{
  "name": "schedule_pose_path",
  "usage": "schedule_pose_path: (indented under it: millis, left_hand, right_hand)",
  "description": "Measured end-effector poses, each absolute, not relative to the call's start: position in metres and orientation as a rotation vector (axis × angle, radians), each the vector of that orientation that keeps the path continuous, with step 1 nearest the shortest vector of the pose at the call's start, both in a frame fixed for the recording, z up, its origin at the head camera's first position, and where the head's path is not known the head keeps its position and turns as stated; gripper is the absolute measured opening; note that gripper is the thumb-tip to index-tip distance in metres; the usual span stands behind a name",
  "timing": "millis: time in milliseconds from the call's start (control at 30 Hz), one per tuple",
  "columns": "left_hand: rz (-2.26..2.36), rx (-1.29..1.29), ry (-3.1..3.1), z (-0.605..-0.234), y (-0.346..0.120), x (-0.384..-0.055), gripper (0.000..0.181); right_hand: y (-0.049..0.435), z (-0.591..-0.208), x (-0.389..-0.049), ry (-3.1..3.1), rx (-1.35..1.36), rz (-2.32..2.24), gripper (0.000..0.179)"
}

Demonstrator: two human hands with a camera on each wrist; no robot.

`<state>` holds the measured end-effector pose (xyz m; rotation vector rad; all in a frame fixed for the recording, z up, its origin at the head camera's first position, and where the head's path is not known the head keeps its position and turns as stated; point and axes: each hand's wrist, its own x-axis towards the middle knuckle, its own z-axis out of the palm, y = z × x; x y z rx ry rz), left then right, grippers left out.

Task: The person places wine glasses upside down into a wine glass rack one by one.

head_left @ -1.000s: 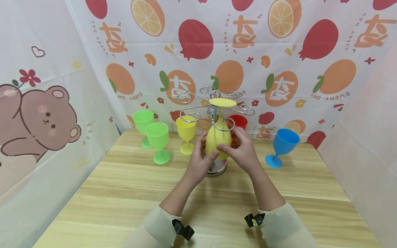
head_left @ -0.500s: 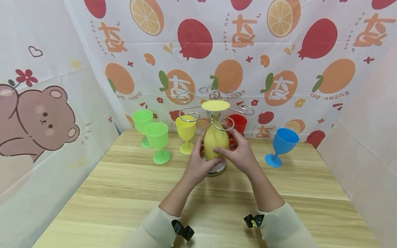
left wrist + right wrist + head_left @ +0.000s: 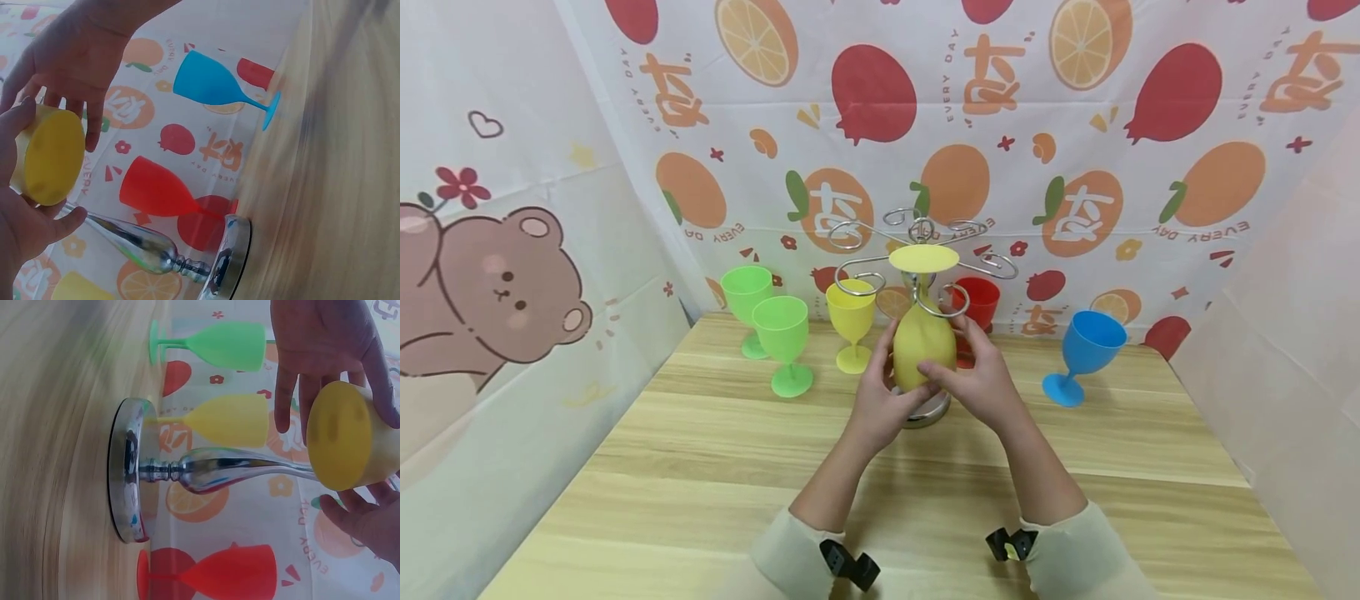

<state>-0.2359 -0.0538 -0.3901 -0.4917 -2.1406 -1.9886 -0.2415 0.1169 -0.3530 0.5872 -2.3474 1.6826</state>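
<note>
Both hands hold a yellow goblet (image 3: 917, 329) upside down, its round foot uppermost and its bowl facing down. My left hand (image 3: 880, 404) grips the bowl from the left, and my right hand (image 3: 983, 377) grips it from the right, with both thumbs on the near side. Directly behind stands a silver wire goblet rack (image 3: 212, 472) with curled loops round its top. One front loop overlaps the goblet's stem in the head view, with the foot above that loop. From below, the wrist views show the bowl's yellow mouth (image 3: 339, 436) between the hands.
Two green goblets (image 3: 781, 329) and another yellow goblet (image 3: 850, 312) stand upright left of the rack. A red goblet (image 3: 979, 300) is behind the right hand, partly hidden. Farther right is a blue goblet (image 3: 1086, 342). Printed cloth (image 3: 880, 192) hangs behind the wooden table (image 3: 700, 500).
The yellow goblet has shifted slightly left and turned more upright, its foot moving left over the front loop. Both hands have kept their grip; the other goblets and the rack stay put.
</note>
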Motion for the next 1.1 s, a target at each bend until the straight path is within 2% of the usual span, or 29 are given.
schedule_pose_path:
  millis: [433,1100]
  left_hand:
    - [-1.964,-0.543,-2.158,-0.383,-0.056,-0.233,0.094]
    - [-2.015,-0.618,-2.172,-0.381,-0.066,-0.235,0.094]
  right_hand:
    - [0.125,-0.353,-0.228,-2.295,0.619,1.747,0.076]
    - [0.125,-0.360,-0.221,-2.227,0.675,1.656,0.072]
